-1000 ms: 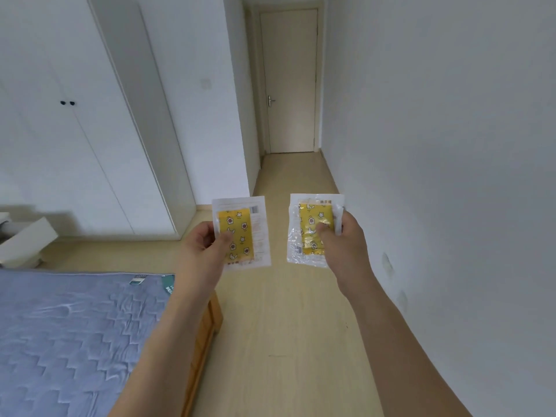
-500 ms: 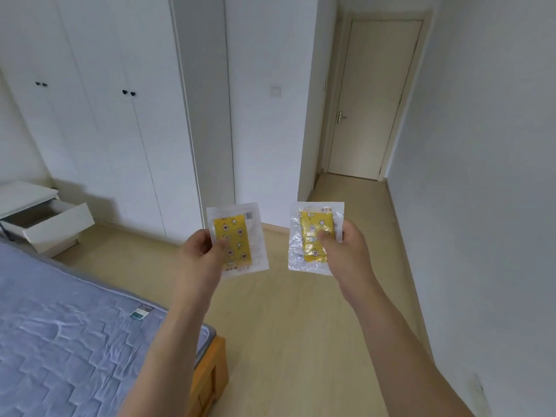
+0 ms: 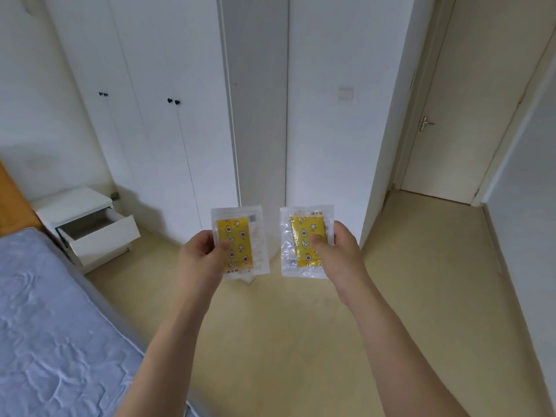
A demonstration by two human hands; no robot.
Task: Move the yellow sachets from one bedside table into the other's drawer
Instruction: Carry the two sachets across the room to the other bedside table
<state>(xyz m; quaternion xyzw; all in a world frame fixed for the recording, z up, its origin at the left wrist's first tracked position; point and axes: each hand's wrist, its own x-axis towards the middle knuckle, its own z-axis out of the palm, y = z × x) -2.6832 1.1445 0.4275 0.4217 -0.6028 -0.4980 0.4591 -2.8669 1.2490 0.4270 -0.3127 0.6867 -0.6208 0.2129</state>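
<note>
Carry step: left hand [image 3: 200,255] pinches one sachet [image 3: 239,243], right hand [image 3: 338,254] another [image 3: 305,242]; next, reach open drawer [image 3: 99,233] mid-left

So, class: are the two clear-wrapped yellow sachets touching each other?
Apart. The head view shows wall and floor between the left sachet and the right sachet.

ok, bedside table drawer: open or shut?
Open. The drawer is pulled out from the white bedside table, and its dark inside shows.
</note>
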